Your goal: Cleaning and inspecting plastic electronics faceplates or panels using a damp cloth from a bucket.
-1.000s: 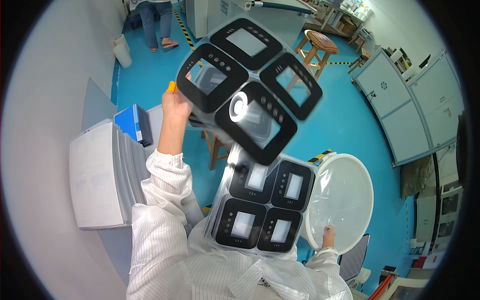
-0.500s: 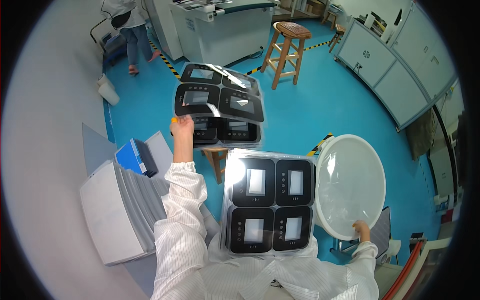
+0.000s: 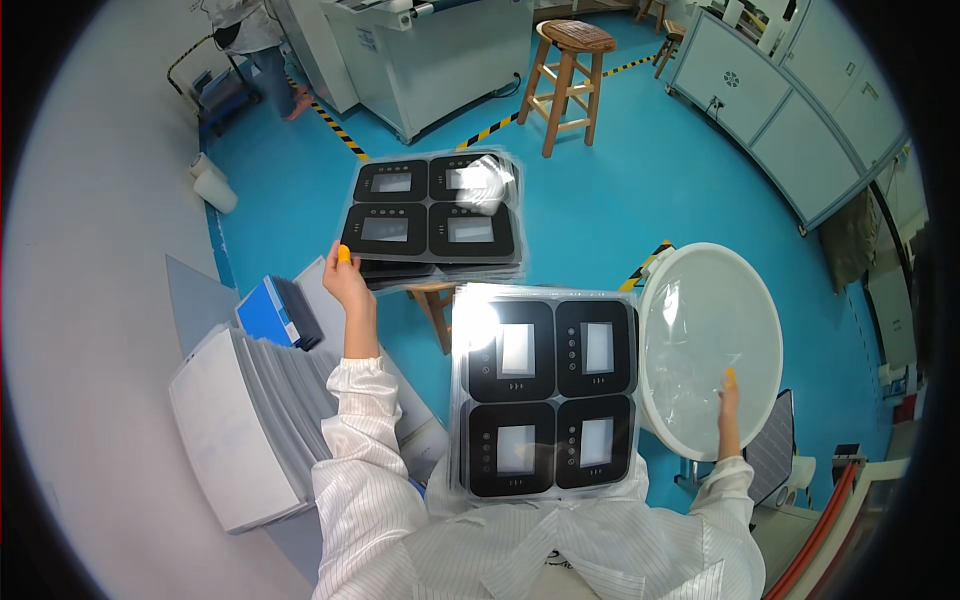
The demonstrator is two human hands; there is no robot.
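My left hand [image 3: 350, 282], a yellow-orange cover on its thumb, pinches the near left corner of a clear plastic sheet [image 3: 427, 210] printed with black panels. That sheet lies over a stack of similar sheets, its near edge slightly raised. My right hand [image 3: 729, 412] reaches over the round white bin [image 3: 648, 395], fingers stretched out, with an orange cover on one fingertip. Crumpled clear film [image 3: 690, 345] shows inside the bin. Before my torso rests another stack of panel-printed sheets [image 3: 548, 400], touched by neither hand.
A wooden stool [image 3: 430, 300] supports the far stack. Left stand a pile of white sheets [image 3: 235, 430] and a blue box [image 3: 270, 312]. Farther off are another stool [image 3: 565, 85], a grey machine [image 3: 430, 70], cabinets [image 3: 740, 105] and a walking person [image 3: 265, 50].
The plastic sheet in my left hand has come down from a raised, bent position onto the far stack. My right hand has moved farther over the bin, its fingers straightening.
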